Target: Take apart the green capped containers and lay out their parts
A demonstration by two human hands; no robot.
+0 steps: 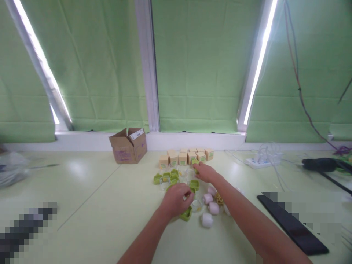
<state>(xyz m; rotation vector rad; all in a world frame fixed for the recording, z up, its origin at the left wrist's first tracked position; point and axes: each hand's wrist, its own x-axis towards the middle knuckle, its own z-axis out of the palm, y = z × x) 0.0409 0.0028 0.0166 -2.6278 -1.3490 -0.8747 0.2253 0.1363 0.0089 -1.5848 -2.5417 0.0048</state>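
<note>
My right hand (205, 172) reaches to the front of the small cardboard boxes (183, 158), its fingers closed on a small green dish (195, 161). My left hand (177, 200) is nearer to me, over the scattered pieces, with thumb and fingers curled together; whatever is in them is hidden. Around it lie several green dishes (194, 184), another green dish (186, 213) just below the hand, and clear plastic pieces (197, 205). Several white rounded pieces (213, 208) and a yellow-brown openwork ball (219, 198) lie beside my right forearm.
An opened carton (129, 146) stands at the back left by the window ledge. A white power strip (262, 161) with cables is at the back right. A flat black object (293, 224) lies at the right, and a clear plastic bag (12, 168) at the far left.
</note>
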